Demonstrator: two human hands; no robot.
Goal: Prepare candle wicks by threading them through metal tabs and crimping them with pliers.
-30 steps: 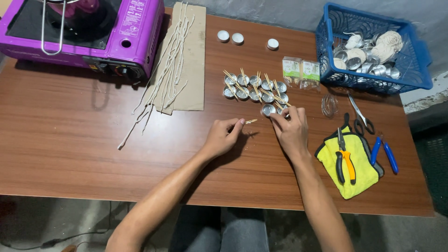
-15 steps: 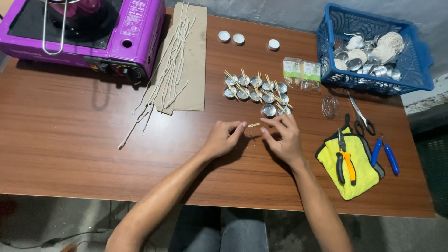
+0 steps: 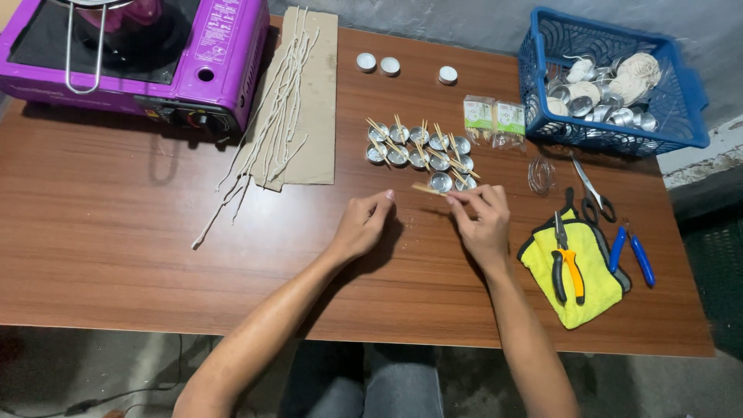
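The small wooden stick (image 3: 428, 190), probably light and brittle, is pinched near one end by the right hand (image 3: 481, 220) fingers just beside the foil cups (image 3: 422, 151), while the left hand (image 3: 364, 224) rests loosely curled and empty on the tabletop (image 3: 116, 232).

One view only, from the head, looking steeply down and forward over the brown worktop (image 3: 139, 255). It sits fairly close: both forearms rise from the bottom edge, and the worktop's far edge and grey wall cross the top.
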